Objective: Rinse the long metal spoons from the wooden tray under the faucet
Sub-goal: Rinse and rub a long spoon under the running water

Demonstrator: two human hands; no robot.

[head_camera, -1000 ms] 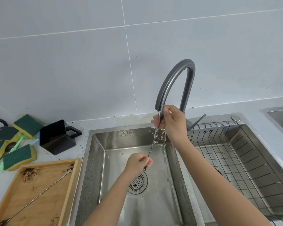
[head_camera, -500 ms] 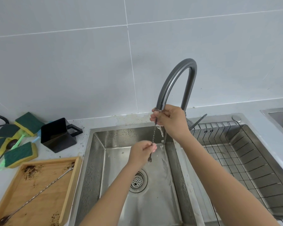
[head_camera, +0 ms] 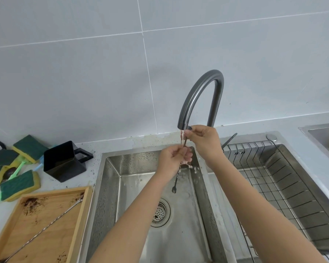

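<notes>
A person stands at a steel sink (head_camera: 110, 186), seen from above. Both hands hold one long metal spoon (head_camera: 176, 179) nearly upright under the faucet (head_camera: 196, 95), where a thin stream of water (head_camera: 181, 136) runs down it. The right hand (head_camera: 205, 143) pinches the spoon's top end just beneath the spout. The left hand (head_camera: 174, 157) is closed around the twisted shaft lower down, fingers wrapped as if rubbing it. The small forked end hangs free below the left hand, above the drain strainer (head_camera: 160, 212).

A second long spoon (head_camera: 46, 227) lies diagonally in the wooden tray (head_camera: 80, 215) on the desk to the left, among dark crumbs, unrinsed by the look of it. Sponges (head_camera: 17, 184) and a black container (head_camera: 63, 162) sit behind the tray.

Risks, as a judgement: the wet, slim shaft could slip through the fingers and drop into the basin, fork end first. Water running along the tilted spoon could splash out onto the desk or trail down the forearms. The top grip sits so close to the spout that it may shield the upper end from rinsing.
</notes>
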